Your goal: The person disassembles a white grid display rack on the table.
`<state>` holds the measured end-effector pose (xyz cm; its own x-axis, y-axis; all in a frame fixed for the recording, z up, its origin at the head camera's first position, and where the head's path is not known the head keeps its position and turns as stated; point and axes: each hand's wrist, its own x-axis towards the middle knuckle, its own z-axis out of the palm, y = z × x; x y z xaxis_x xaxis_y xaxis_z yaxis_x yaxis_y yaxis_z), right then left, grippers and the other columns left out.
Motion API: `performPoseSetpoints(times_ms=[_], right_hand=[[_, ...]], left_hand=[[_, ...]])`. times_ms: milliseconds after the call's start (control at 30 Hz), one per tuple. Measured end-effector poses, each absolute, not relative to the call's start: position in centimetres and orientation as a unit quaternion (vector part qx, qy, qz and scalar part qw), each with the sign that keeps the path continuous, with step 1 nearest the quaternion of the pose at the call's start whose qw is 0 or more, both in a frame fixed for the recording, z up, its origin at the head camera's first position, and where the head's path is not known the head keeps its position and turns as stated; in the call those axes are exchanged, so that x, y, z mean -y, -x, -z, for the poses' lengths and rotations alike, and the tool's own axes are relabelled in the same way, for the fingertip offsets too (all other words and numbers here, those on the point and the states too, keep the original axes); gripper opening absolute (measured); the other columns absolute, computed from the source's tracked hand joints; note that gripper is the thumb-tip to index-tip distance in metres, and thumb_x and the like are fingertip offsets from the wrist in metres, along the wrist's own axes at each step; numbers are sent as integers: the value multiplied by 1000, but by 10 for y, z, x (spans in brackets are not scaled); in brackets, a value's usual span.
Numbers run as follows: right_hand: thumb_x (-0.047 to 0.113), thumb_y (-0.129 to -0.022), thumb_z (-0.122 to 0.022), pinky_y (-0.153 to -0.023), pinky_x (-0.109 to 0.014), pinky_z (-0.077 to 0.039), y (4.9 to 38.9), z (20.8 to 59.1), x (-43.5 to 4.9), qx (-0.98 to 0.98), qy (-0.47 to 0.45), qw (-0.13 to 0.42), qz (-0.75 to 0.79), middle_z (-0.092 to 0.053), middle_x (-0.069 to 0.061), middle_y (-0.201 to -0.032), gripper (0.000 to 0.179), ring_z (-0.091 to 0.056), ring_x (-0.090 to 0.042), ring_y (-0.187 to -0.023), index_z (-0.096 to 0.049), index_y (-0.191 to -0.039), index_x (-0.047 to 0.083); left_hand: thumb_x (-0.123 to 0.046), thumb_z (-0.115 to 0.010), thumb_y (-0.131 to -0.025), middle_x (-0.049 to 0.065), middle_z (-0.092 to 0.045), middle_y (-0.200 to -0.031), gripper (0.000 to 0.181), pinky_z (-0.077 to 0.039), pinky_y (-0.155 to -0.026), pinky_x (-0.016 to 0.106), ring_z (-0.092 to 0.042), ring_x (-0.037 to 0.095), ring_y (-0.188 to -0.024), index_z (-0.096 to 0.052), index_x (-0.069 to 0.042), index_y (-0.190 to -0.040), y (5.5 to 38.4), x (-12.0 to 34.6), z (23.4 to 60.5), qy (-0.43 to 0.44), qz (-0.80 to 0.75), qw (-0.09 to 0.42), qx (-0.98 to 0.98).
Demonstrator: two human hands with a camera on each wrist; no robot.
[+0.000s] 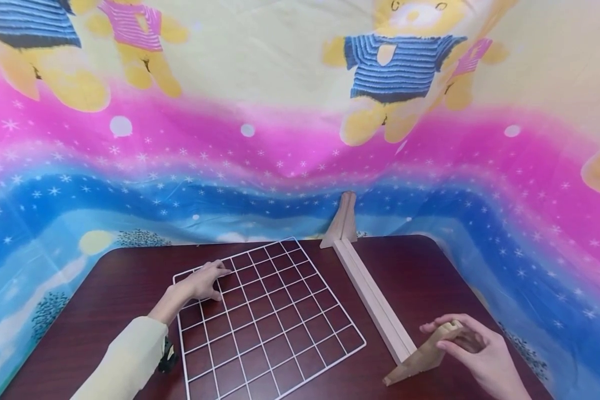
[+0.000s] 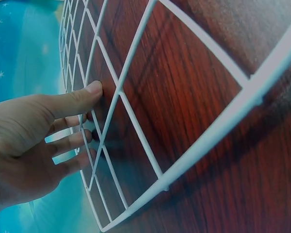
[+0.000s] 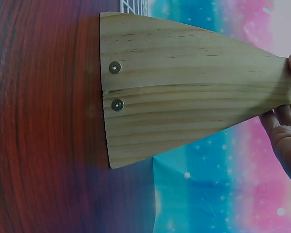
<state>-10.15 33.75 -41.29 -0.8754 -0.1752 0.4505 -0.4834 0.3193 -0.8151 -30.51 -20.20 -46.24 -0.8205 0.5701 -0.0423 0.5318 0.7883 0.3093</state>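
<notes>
A white wire grid panel (image 1: 329, 290) lies over the dark red table, its squares forming a flat mesh. At its back left edge my left hand (image 1: 202, 282) grips it. In the left wrist view the thumb (image 2: 82, 99) crosses over the wires, with the other fingers behind them. To the right stands a wooden stand: a long pale beam (image 1: 372, 300) joins two tapered end boards. My right hand (image 1: 485, 350) holds the near end board (image 1: 422, 354) by its narrow top. Two screws (image 3: 115, 67) show on that board's outer face, whose wide edge meets the table.
The far end board (image 1: 344, 219) rises at the table's back edge. The table (image 1: 145, 278) has rounded back corners. A cloth (image 1: 280, 144) printed with bears and snowflakes hangs behind and along the sides. A dark band (image 1: 168, 355) is on my left wrist.
</notes>
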Motion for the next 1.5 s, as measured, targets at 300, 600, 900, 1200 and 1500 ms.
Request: performPoseSetpoints(times_ms=[300, 600, 900, 1200, 1500], right_hand=[[-24, -80, -60, -77, -23, -52, 105, 414, -335, 768, -239, 129, -580, -68, -20, -101, 36, -68, -21, -95, -56, -114, -13], [-22, -80, -62, -75, -20, -51, 103, 411, -336, 790, -225, 132, -555, -71, -15, -98, 38, -68, -18, -91, -58, -115, -7], [-29, -81, -53, -81, -22, -50, 104, 412, -337, 726, -298, 98, -612, -66, -26, -102, 43, -66, -25, -98, -50, -122, -15], [-32, -80, -49, -83, -24, -50, 107, 411, -336, 707, -342, 90, -613, -64, -28, -107, 47, -64, -28, -101, -46, -124, -17], [-31, -80, -50, -86, -24, -49, 110, 414, -336, 706, -352, 86, -609, -63, -27, -108, 47, -64, -26, -104, -45, -124, -17]], left_hand=[[-6, -80, -74, 19, -47, -120, 61, -42, -90, 49, -45, 39, -109, -56, 6, -130, 302, 209, 467, -290, -168, 76, -939], [0, -73, -81, 24, -48, -125, 54, -40, -91, 55, -45, 44, -114, -54, 7, -131, 289, 204, 470, -285, -174, 27, -942], [-13, -78, -79, 22, -52, -124, 65, -42, -94, 54, -50, 37, -111, -50, 6, -134, 229, 186, 476, -287, -186, -23, -940], [-14, -79, -77, 9, -48, -122, 64, -46, -84, 51, -49, 26, -106, -52, -2, -134, 181, 174, 472, -339, -203, 25, -918], [-10, -78, -75, 9, -40, -125, 71, -40, -85, 64, -42, 32, -115, -47, -2, -139, 172, 166, 473, -333, -199, 63, -919]])
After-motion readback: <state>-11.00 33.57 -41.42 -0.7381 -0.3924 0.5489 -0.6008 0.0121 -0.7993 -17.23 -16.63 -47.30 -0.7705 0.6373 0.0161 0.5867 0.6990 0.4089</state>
